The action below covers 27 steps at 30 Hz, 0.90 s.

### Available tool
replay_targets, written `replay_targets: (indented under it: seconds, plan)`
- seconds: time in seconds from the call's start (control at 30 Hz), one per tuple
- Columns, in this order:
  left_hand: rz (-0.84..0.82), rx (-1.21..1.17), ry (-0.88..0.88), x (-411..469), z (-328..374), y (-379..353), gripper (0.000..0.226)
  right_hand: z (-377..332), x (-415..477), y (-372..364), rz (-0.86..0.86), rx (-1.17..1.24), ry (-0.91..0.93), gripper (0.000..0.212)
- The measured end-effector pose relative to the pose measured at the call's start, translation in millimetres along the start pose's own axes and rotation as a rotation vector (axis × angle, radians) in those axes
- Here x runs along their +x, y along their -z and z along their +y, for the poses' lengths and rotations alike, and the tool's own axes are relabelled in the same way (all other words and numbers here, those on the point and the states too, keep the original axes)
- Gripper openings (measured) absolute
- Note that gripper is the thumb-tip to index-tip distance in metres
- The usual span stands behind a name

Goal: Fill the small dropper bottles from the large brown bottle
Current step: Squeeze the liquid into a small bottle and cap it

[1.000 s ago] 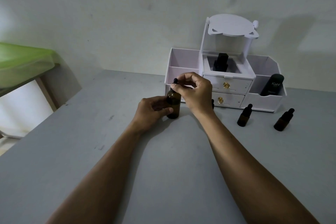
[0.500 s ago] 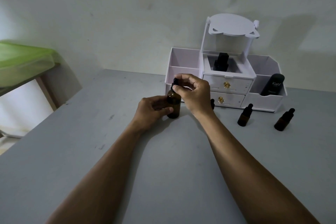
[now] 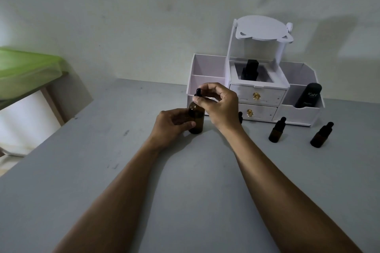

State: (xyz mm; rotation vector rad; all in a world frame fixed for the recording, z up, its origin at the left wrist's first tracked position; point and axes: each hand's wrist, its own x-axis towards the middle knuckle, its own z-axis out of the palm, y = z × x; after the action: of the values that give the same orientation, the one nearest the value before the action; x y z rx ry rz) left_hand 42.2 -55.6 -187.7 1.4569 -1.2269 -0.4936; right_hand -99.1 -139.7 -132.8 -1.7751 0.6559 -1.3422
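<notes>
The large brown bottle (image 3: 197, 118) stands upright on the grey table (image 3: 102, 170), in front of the white organiser. My left hand (image 3: 173, 123) wraps around its body from the left. My right hand (image 3: 221, 102) pinches the black dropper cap (image 3: 198, 92) on the bottle's neck with thumb and fingers. Two small dropper bottles (image 3: 276, 130) (image 3: 320, 135) stand to the right with their black caps on. A third small bottle (image 3: 240, 117) is mostly hidden behind my right wrist.
A white organiser (image 3: 257, 96) with two gold-knobbed drawers stands against the wall; it holds a black container (image 3: 249, 69) in its middle well and a black tube (image 3: 309, 95) at the right. A green plastic bin (image 3: 24, 67) sits at the far left, beyond the table's edge.
My right hand's fingers have shifted slightly on the dropper cap. The bottle and my left hand stay in place.
</notes>
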Motion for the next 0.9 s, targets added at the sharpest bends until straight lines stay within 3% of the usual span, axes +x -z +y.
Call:
replay_targets:
  seconds: [0.9]
  plan:
    - [0.015, -0.045, 0.021, -1, -5, -1, 0.045, 11, -2, -2, -0.026, -0.036, 0.048, 0.025]
